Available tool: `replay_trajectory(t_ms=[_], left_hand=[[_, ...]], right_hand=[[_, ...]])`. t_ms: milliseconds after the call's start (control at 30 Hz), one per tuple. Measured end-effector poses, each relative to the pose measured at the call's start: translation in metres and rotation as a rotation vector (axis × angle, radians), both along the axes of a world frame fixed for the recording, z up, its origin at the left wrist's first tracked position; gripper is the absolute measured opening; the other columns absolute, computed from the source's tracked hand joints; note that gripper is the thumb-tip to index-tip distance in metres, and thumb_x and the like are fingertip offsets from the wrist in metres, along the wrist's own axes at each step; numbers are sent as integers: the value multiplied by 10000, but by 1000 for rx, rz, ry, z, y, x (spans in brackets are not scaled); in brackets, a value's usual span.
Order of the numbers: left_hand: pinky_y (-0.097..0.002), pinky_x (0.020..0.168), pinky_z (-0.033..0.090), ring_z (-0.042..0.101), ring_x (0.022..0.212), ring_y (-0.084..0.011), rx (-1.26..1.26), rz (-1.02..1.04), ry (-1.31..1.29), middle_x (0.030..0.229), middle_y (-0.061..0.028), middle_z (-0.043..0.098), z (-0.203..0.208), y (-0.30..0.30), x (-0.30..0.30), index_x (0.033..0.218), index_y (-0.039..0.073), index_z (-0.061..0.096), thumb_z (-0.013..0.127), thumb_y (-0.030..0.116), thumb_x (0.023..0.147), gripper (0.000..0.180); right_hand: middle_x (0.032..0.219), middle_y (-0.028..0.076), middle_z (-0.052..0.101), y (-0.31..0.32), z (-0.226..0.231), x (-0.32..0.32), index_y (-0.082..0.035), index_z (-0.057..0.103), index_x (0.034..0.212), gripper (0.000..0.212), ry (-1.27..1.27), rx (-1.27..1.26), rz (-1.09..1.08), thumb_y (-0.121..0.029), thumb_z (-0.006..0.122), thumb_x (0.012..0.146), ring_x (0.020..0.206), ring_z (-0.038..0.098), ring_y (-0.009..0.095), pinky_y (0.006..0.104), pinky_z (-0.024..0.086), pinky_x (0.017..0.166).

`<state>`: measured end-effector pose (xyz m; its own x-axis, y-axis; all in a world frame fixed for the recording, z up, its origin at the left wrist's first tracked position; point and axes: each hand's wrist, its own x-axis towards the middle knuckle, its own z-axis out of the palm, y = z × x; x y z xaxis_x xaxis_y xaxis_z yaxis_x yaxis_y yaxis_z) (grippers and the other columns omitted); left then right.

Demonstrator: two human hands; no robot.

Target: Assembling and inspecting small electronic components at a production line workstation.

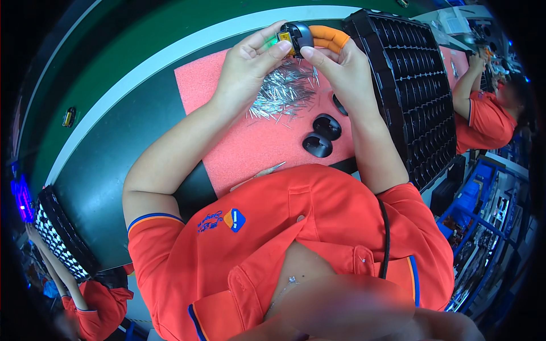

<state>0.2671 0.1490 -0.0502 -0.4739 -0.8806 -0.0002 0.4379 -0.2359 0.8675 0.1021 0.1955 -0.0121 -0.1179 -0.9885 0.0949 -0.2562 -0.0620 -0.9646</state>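
Observation:
Over the far side of the pink foam mat (219, 145), both hands grip one small rounded black plastic housing (302, 35). A yellow piece (285, 38) shows on its left side, and a small green glow appears beside it. My left hand (250, 59) pinches the housing's left side between thumb and fingers. On its right side my right hand (344, 65) closes, thumb in front; orange finger covers (330, 37) are on some of its fingers. Below lies a heap of thin metal pins (281, 94). Nearer me rest black rounded shells (317, 144), one partly hidden by my right wrist.
A black tray with many compartments (418, 85) stands right of the mat. Beyond a pale rail (122, 79) runs a green surface, with a small yellow-and-black part (69, 117) on it. Co-workers in red shirts (489, 122) sit at right and lower left, near another tray (62, 233).

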Motion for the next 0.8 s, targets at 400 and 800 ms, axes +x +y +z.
replay_trajectory(t_ms=[400, 800], left_hand=[[-248, 867, 509, 619, 970, -126, -24, 61, -13, 1111, -131, 633, 4, 0, -1, 1273, -52, 489, 669, 105, 869, 468], [-255, 859, 521, 631, 961, -139, -14, 111, -5, 1107, -139, 634, -2, 1, 0, 1225, -64, 512, 684, 70, 849, 435]], right_hand=[[904, 63, 615, 3, -1, -1, -58, 590, 1120, 450, 708, -388, -188, -201, 784, 740, 862, 584, 165, 296, 460, 777], [806, 31, 563, -1, -8, 1, -40, 624, 1047, 434, 1043, -583, -237, -275, 793, 723, 764, 518, 229, 352, 409, 738]])
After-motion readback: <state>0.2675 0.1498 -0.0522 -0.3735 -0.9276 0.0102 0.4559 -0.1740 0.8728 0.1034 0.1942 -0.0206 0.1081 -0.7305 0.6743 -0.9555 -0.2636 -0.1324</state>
